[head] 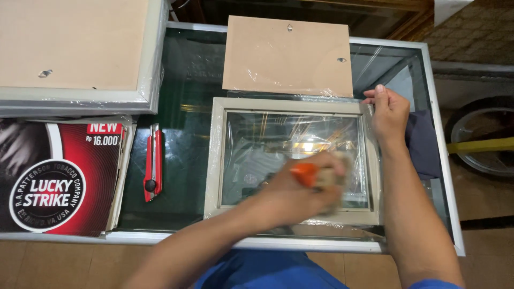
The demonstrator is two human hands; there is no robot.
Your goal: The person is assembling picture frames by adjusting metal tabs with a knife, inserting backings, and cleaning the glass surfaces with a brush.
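A pale cream picture frame (217, 155) with a glass pane lies flat on a glass-topped counter (182, 160). My left hand (300, 190) reaches across the pane, closed around a small orange and tan thing that is blurred, pressed onto the glass at the lower right. My right hand (388, 112) rests on the frame's upper right corner, fingers on its edge and on loose clear wrap. A brown backing board (289, 56) lies just beyond the frame.
A red utility knife (152, 163) lies left of the frame. A red, black and white poster (61, 176) sits at the left under a larger frame lying face down (80, 48). A dark cloth (423, 144) is at the right. A wheel (482, 139) stands beyond the counter.
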